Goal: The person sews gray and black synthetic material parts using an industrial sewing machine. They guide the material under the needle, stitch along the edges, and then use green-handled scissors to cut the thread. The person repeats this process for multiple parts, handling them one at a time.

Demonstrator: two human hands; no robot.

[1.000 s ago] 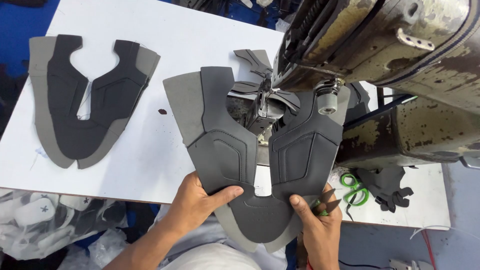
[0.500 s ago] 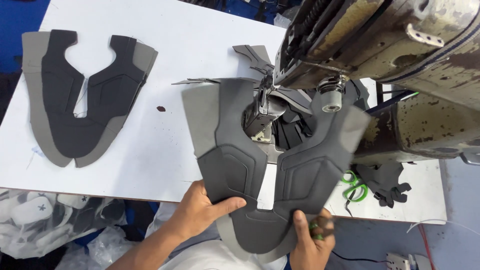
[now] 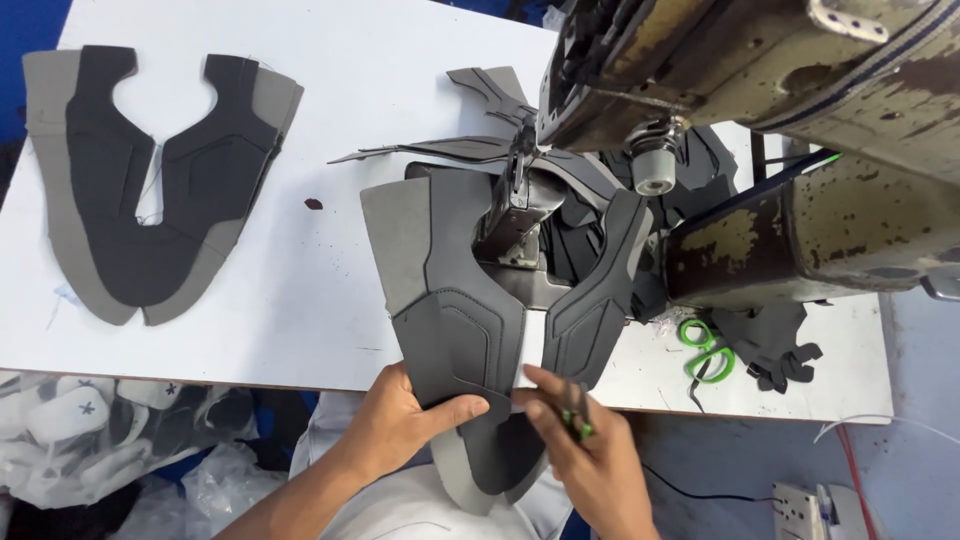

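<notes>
OK, head view: left hand (image 3: pixel 405 425) pinched the grey shoe upper (image 3: pixel 470 330) at its near edge, thumb on top. Right hand (image 3: pixel 590 450) gripped small snips (image 3: pixel 577 412), fingertips touching the upper beside the left thumb. Upper lay on the white table (image 3: pixel 300 280), far end under the sewing machine (image 3: pixel 760 90).

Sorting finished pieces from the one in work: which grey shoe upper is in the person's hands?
The shoe upper at the sewing machine, gripped by both hands; the other upper lies untouched far left.
</notes>
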